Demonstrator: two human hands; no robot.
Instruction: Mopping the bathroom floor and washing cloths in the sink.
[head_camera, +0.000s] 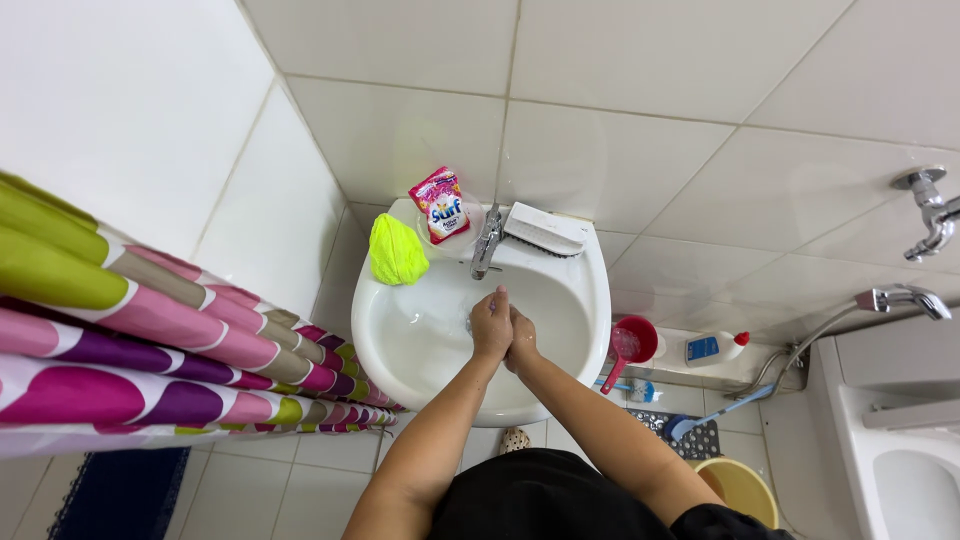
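Both my hands meet over the white sink (400, 350) bowl: left hand (490, 325) pressed against right hand (521, 343), clasped together under the faucet (487, 243). Yellow cloth (396, 251), detergent pouch (440, 204), scrub brush (543, 229) line the back rim.

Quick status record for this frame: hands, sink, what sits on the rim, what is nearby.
left hand: pressed against the right hand, over the basin
right hand: clasped with the left, holding nothing visible
sink: white, wall-mounted
tap: chrome, just above the hands
rim items: yellow-green cloth, pink sachet, white brush
left side: patterned curtain
right side: red scoop, white bottle
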